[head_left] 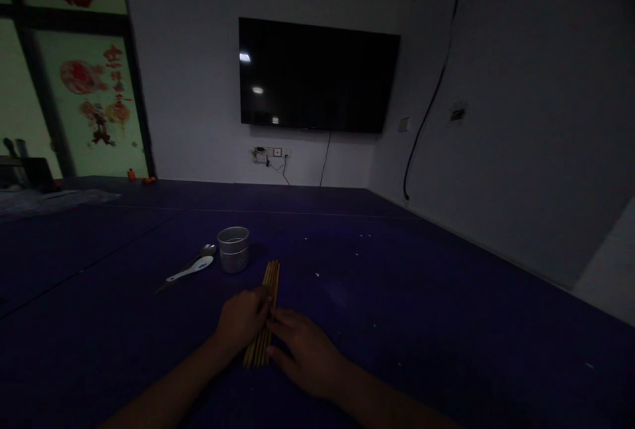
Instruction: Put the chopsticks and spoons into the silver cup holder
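Observation:
Several wooden chopsticks point(257, 353) lie side by side in a bundle on the dark blue surface, their far ends pointing away from me. Closed over the middle of the bundle from the left is my left hand point(242, 318). My right hand point(306, 350) presses in from the other side, its fingertips and thumb gripping the bundle's right edge. Beyond my left hand stands a metal cup point(233, 250) with holes low in its wall. Beside it rest a white spoon point(192, 268) and a metal spoon point(209, 250), the metal one partly behind the white one.
Small white scraps point(317, 275) are scattered on the blue surface point(446, 323) to the right. A television point(317, 75) hangs on the far wall, with sockets and cables below. Plastic sheeting point(54, 200) and dark items lie at the far left, near a decorated glass door.

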A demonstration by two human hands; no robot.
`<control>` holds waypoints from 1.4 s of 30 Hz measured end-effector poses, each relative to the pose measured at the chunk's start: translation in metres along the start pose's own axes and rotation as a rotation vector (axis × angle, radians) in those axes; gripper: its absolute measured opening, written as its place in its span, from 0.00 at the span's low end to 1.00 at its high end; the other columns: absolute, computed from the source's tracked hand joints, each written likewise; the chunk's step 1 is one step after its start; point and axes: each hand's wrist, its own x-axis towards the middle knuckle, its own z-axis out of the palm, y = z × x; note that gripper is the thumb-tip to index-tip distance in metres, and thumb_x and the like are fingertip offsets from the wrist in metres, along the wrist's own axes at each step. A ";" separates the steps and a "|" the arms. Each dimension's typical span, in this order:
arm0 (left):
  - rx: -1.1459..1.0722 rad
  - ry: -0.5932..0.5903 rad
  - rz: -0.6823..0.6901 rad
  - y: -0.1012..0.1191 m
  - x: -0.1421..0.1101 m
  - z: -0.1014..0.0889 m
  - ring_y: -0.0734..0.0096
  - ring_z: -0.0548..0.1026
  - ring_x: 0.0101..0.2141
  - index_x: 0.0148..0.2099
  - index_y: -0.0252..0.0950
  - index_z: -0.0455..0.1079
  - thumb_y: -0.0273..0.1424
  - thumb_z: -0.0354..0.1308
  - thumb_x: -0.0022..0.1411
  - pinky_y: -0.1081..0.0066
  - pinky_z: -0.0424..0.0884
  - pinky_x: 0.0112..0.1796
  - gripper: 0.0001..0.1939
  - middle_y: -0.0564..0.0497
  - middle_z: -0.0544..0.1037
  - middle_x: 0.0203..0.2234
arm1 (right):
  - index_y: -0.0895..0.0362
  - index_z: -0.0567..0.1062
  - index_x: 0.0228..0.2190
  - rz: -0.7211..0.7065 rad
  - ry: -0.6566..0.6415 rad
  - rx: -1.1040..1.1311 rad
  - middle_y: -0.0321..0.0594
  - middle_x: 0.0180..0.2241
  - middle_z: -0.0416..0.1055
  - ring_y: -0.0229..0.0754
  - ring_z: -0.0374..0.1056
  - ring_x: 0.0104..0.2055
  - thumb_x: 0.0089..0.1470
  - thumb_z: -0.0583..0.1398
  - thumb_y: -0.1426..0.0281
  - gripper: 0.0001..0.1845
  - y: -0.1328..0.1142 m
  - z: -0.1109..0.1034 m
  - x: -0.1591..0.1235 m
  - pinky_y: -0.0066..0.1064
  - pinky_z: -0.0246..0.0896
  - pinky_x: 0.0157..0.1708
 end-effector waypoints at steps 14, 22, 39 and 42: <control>0.005 0.003 0.004 -0.001 0.001 0.001 0.67 0.76 0.34 0.45 0.40 0.68 0.38 0.41 0.64 0.73 0.65 0.30 0.17 0.47 0.78 0.35 | 0.57 0.65 0.51 -0.004 0.012 0.009 0.46 0.54 0.62 0.46 0.58 0.55 0.56 0.54 0.67 0.21 -0.002 -0.002 0.000 0.38 0.52 0.55; 0.016 0.003 0.013 0.001 -0.001 -0.001 0.68 0.76 0.33 0.44 0.39 0.67 0.39 0.40 0.65 0.74 0.63 0.28 0.17 0.47 0.78 0.34 | 0.58 0.65 0.51 -0.009 0.016 -0.013 0.47 0.55 0.61 0.46 0.58 0.56 0.56 0.54 0.67 0.21 0.000 0.001 0.000 0.38 0.53 0.55; 0.047 -0.015 0.026 -0.001 0.000 -0.001 0.65 0.76 0.34 0.45 0.39 0.67 0.39 0.39 0.64 0.72 0.65 0.30 0.18 0.46 0.77 0.35 | 0.60 0.63 0.54 0.009 -0.028 -0.011 0.49 0.57 0.58 0.47 0.55 0.58 0.57 0.53 0.66 0.24 0.001 0.001 0.000 0.40 0.50 0.56; 0.051 -0.024 0.010 -0.002 0.001 0.000 0.65 0.76 0.34 0.46 0.39 0.67 0.39 0.40 0.64 0.72 0.66 0.31 0.18 0.46 0.77 0.34 | 0.59 0.64 0.52 0.001 -0.020 -0.020 0.48 0.57 0.58 0.47 0.55 0.58 0.57 0.53 0.66 0.22 0.002 0.001 0.000 0.40 0.51 0.56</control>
